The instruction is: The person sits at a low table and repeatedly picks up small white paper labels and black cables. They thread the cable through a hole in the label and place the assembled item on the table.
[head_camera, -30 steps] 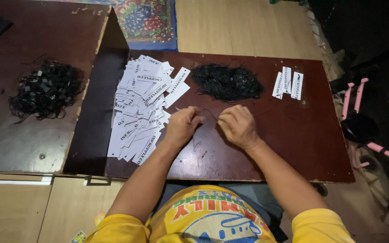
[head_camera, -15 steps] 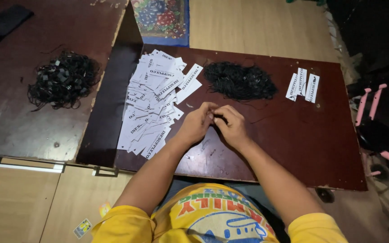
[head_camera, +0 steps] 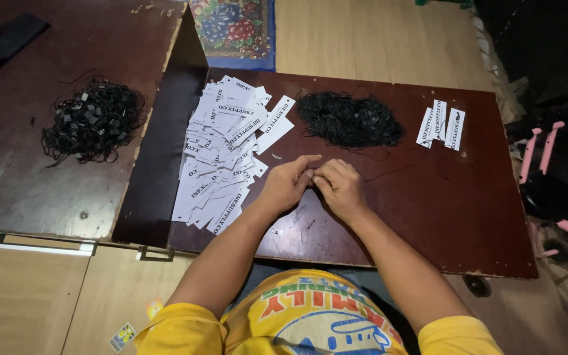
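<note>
Left hand (head_camera: pixel 287 184) and right hand (head_camera: pixel 340 187) meet fingertip to fingertip over the dark board (head_camera: pixel 428 217), fingers curled in; what they pinch is too small to tell. Spread of white paper tags (head_camera: pixel 225 154) lies just left of the left hand. Heap of black strings (head_camera: pixel 350 119) sits just beyond both hands. Three finished tags (head_camera: pixel 442 125) lie well off to the right.

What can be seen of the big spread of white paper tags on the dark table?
The white paper tags are small flat rectangular slips with black printing, some with clipped corners. They lie loose and overlapping in a long fanned heap on the left part of the dark reddish table, beside its raised left panel. The left hand is close to the heap's right edge; contact cannot be told.
</note>
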